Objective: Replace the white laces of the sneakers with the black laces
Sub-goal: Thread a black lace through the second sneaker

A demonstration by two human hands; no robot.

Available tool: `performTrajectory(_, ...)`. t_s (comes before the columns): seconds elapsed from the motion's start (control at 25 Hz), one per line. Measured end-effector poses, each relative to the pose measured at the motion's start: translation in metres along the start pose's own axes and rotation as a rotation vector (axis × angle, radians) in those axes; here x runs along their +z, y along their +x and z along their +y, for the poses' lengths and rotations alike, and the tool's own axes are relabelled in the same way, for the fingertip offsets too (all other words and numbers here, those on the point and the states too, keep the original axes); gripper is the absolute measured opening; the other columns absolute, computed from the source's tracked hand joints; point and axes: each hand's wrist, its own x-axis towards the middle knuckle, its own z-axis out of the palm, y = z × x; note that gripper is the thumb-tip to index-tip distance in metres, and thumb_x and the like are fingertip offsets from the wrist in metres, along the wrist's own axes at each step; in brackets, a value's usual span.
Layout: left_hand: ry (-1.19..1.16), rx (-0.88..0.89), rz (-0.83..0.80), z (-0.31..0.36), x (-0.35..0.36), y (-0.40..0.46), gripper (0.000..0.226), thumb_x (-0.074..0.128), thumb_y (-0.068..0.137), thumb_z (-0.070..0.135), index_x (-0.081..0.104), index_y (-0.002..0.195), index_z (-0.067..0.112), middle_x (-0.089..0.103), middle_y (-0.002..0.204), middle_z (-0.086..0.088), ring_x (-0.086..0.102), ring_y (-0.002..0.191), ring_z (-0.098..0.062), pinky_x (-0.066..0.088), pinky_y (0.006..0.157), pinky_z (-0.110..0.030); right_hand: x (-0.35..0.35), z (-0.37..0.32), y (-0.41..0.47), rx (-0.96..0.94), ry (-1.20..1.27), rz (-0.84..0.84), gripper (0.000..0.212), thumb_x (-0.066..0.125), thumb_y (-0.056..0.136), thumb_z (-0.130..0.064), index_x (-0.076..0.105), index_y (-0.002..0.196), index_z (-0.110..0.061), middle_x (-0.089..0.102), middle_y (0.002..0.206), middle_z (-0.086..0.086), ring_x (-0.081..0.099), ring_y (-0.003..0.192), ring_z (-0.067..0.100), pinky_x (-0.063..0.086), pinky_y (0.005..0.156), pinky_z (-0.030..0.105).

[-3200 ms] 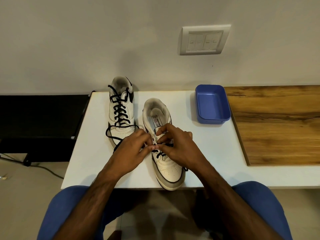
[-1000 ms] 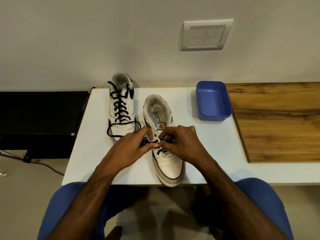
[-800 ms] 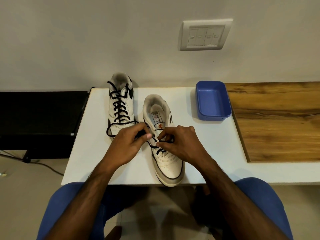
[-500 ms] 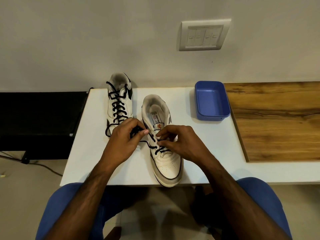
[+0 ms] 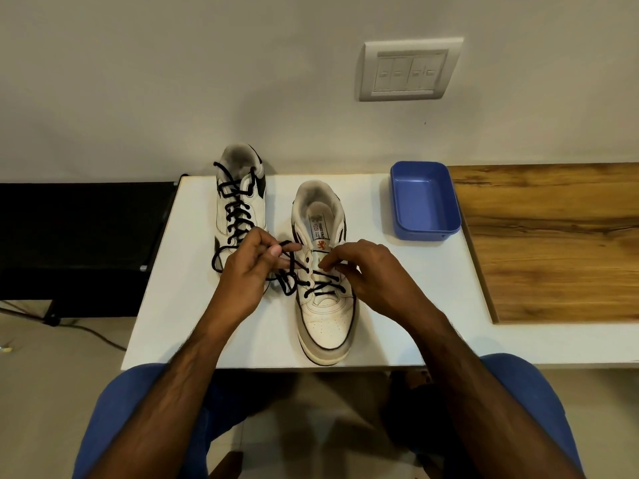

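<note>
Where the left hand point(image 5: 247, 273) pinches it between thumb and forefinger, the black cord lace point(image 5: 288, 269) runs off the left side of the near white leather sneaker point(image 5: 323, 281) and loops slack on the table beside it. Left fingers curled tight on the lace, wrist raised off the surface, forearm coming up from lower left.

Right hand point(image 5: 371, 276): fingers curled down at the right eyelet row of the same sneaker, tips at the lace crossings; they seem to pinch the lace there, though the exact hold is hidden under the fingers. Forearm enters from lower right.

Near sneaker: long axis runs away from the person, toe toward the table's near edge, heel opening toward the wall, sole flat. Black lace threaded through the lower eyelets only; about three crossings visible, upper eyelets bare.

Second white leather sneaker point(image 5: 240, 202): just left and farther back, same heading, heel near the wall. Fully laced in black, loose ends looping onto the table by the left hand.

Count: two sneakers, two black laces, two hands.

Both sneakers stand on a white rectangular tabletop point(image 5: 397, 305). One blue rectangular plastic tray point(image 5: 424, 202) at the back right, well apart from the sneakers. Wooden board surface point(image 5: 553, 243) adjoins on the right. White wall switch plate point(image 5: 409, 70) above.
</note>
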Motion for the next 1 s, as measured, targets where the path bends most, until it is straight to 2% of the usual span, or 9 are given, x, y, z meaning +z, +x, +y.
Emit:
performTrajectory(0.16, -0.024, -0.001, -0.021, 0.002, 0.001, 0.001, 0.010, 0.049, 0.105, 0.014, 0.049, 0.097, 0.010, 0.077, 0.104, 0.000, 0.074, 0.084, -0.023, 0.056, 0.081, -0.039, -0.005, 0.006, -0.002, 0.067, 0.175, 0.002, 0.031, 0.056, 0.099, -0.002, 0.075, 0.107, -0.025, 0.070, 0.109, -0.018, 0.056, 0.095, -0.018, 0.040, 0.075, 0.002)
performTrajectory(0.28, 0.291, 0.145, 0.047, 0.001, -0.009, 0.003, 0.006, 0.062, 0.099, 0.015, 0.057, 0.098, 0.015, 0.071, 0.085, 0.004, 0.066, 0.076, -0.012, 0.053, 0.073, -0.032, -0.007, 0.007, -0.004, 0.050, 0.245, 0.078, 0.029, 0.059, 0.098, -0.005, 0.074, 0.103, -0.030, 0.072, 0.102, -0.020, 0.063, 0.096, -0.001, 0.042, 0.072, 0.007)
performTrajectory(0.36, 0.451, 0.274, 0.140, -0.001, -0.018, 0.007, 0.007, 0.067, 0.095, 0.012, 0.061, 0.096, 0.013, 0.067, 0.086, 0.003, 0.062, 0.079, -0.009, 0.051, 0.072, -0.030, -0.003, -0.001, -0.004, 0.004, 0.243, 0.082, 0.024, 0.062, 0.096, -0.007, 0.075, 0.103, -0.025, 0.071, 0.099, -0.016, 0.064, 0.092, 0.004, 0.043, 0.072, 0.009)
performTrajectory(0.52, 0.656, 0.484, 0.216, -0.005, -0.028, 0.015, 0.014, 0.065, 0.092, -0.006, 0.065, 0.102, 0.004, 0.067, 0.106, -0.010, 0.063, 0.100, -0.023, 0.052, 0.088, -0.036, 0.033, -0.026, -0.001, -0.157, -0.139, 0.075, 0.018, 0.064, 0.093, -0.021, 0.075, 0.108, -0.023, 0.067, 0.098, -0.007, 0.062, 0.093, 0.014, 0.049, 0.078, 0.031)
performTrajectory(0.64, 0.817, 0.475, 0.179, -0.014, -0.030, 0.020, 0.023, 0.068, 0.085, -0.014, 0.069, 0.103, -0.001, 0.060, 0.130, -0.023, 0.056, 0.125, -0.038, 0.047, 0.105, -0.043, 0.060, -0.034, 0.006, -0.132, -0.492, 0.113, 0.023, 0.066, 0.091, -0.035, 0.075, 0.103, -0.017, 0.063, 0.101, 0.003, 0.059, 0.101, 0.028, 0.045, 0.082, 0.043)
performTrajectory(0.72, 0.985, 0.442, 0.137, -0.017, -0.030, 0.023, 0.031, 0.080, 0.072, -0.013, 0.073, 0.101, -0.003, 0.056, 0.136, -0.031, 0.049, 0.132, -0.048, 0.038, 0.110, -0.052, 0.068, -0.035, 0.008, -0.096, -0.575, 0.153, 0.019, 0.072, 0.087, -0.032, 0.076, 0.095, -0.014, 0.062, 0.098, 0.006, 0.059, 0.098, 0.030, 0.045, 0.079, 0.044)
performTrajectory(0.8, 1.108, 0.379, 0.132, -0.014, -0.030, 0.024, 0.038, 0.085, 0.066, -0.010, 0.075, 0.101, 0.002, 0.052, 0.141, -0.030, 0.041, 0.140, -0.045, 0.028, 0.115, -0.057, 0.072, -0.036, 0.009, -0.090, -0.609, 0.168, 0.013, 0.076, 0.083, -0.024, 0.075, 0.090, -0.014, 0.061, 0.094, 0.006, 0.058, 0.094, 0.030, 0.045, 0.077, 0.044)
performTrajectory(0.88, 1.122, 0.344, 0.172, -0.011, -0.034, 0.022, 0.040, 0.080, 0.071, -0.009, 0.074, 0.105, 0.009, 0.050, 0.146, -0.022, 0.036, 0.145, -0.037, 0.023, 0.118, -0.058, 0.073, -0.036, 0.009, -0.104, -0.582, 0.132, 0.009, 0.073, 0.085, -0.020, 0.072, 0.093, -0.015, 0.059, 0.098, 0.005, 0.056, 0.098, 0.029, 0.044, 0.081, 0.044)
performTrajectory(1.0, 1.084, 0.308, 0.189, -0.017, -0.045, 0.015, 0.049, 0.074, 0.076, -0.010, 0.070, 0.114, 0.020, 0.049, 0.146, -0.011, 0.039, 0.142, -0.029, 0.025, 0.113, -0.057, 0.057, -0.035, 0.006, -0.060, -0.301, -0.022, 0.010, 0.062, 0.094, -0.025, 0.068, 0.102, -0.022, 0.051, 0.106, -0.005, 0.048, 0.111, 0.021, 0.036, 0.091, 0.041)
